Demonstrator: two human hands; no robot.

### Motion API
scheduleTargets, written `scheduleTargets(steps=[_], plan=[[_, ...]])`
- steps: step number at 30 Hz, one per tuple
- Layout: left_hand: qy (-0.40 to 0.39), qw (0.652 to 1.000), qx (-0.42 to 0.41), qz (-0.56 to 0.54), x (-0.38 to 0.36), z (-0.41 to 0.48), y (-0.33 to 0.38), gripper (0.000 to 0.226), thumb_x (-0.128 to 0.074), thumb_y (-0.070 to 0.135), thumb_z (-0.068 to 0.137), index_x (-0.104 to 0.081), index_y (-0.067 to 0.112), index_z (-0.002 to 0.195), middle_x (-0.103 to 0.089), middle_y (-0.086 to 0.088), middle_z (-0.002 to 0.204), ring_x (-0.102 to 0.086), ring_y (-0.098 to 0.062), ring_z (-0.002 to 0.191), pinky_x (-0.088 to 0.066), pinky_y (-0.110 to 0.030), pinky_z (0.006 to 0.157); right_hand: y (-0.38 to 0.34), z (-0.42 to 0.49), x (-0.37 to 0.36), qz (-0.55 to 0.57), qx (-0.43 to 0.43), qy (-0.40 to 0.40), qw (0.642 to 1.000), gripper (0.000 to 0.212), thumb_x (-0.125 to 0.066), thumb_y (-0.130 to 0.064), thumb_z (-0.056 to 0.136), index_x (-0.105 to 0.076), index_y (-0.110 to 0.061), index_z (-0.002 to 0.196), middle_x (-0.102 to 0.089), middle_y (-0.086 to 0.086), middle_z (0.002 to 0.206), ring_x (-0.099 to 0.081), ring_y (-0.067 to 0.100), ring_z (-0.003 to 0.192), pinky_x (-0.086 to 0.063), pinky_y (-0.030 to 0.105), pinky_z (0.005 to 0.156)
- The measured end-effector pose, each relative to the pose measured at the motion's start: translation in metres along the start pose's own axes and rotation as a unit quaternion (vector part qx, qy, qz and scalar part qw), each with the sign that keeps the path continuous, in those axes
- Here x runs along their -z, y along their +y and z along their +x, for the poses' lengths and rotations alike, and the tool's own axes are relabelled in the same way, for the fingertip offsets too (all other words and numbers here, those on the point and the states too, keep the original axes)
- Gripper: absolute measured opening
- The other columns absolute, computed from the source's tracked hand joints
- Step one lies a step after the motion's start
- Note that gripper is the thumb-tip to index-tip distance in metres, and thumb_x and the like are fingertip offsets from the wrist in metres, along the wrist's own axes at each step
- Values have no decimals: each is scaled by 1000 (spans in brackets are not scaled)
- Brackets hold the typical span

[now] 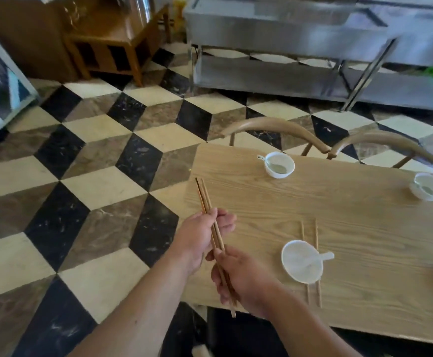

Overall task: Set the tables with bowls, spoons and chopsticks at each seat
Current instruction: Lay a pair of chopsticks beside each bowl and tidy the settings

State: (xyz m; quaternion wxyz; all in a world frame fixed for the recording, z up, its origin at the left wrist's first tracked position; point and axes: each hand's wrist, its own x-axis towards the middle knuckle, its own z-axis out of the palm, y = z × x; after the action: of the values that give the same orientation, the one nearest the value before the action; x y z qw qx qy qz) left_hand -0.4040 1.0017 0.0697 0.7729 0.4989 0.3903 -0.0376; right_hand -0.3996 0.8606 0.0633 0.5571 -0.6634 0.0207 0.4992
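Wooden chopsticks (204,195) are running through both hands: the left hand (197,238) is curling its fingers (223,222) round the middle, the right hand (243,279) is gripping the lower end.

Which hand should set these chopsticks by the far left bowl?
Probably right: right hand grips the chopsticks on the side of the far bowl, over the table; left hand holds them at its edge.

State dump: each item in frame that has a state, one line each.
left hand: grips held chopsticks.
right hand: grips held chopsticks, lower down.
held chopsticks: bunched, in the air.
near bowl: upright on laid chopstick pair, spoon inside.
far-left bowl: upright, spoon inside, no chopsticks beside.
far-right bowl: upright; inside too blurred to tell.
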Motion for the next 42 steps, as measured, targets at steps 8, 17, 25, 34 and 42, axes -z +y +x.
scheduleTargets(steps=[8,17,25,34,42], plan=[[-3,993,-72,96,213,-14,107,39,-41,41,115,-68,17,127,-84,1,110,-82,-20,93,-58,-34,79,-51,49,-236,124,3,-44,991,26,-39,-34,116,-49,-14,102,-45,1,63,-29,15,49,-27,28,44],[-26,976,-53,209,303,2,145,24,-75,35,98,-85,23,81,-80,-11,84,-73,-30,76,-59,-64,98,-106,105,-287,105,48,-7,993,28,-45,-31,114,-63,-10,106,-57,1,68,-41,12,53,-37,28,51],[-24,963,-53,264,288,98,222,29,-71,39,101,-85,15,92,-78,-13,78,-69,-24,59,-63,-44,72,-177,183,-270,183,55,-25,981,40,-45,-31,114,-67,2,116,-68,12,79,-59,22,62,-50,35,61],[-62,919,-62,385,250,248,357,27,-77,43,96,-85,18,90,-83,-3,85,-80,-24,86,-63,-51,95,-303,316,-220,218,44,-25,975,36,-46,-29,113,-67,-1,121,-72,21,92,-69,34,77,-63,43,72],[-108,920,-67,370,218,351,499,25,-75,37,99,-85,16,93,-84,-1,82,-81,-19,81,-65,-40,87,-450,392,-189,77,61,94,991,29,-56,-28,109,-79,-10,109,-83,12,101,-80,33,98,-65,47,93]])
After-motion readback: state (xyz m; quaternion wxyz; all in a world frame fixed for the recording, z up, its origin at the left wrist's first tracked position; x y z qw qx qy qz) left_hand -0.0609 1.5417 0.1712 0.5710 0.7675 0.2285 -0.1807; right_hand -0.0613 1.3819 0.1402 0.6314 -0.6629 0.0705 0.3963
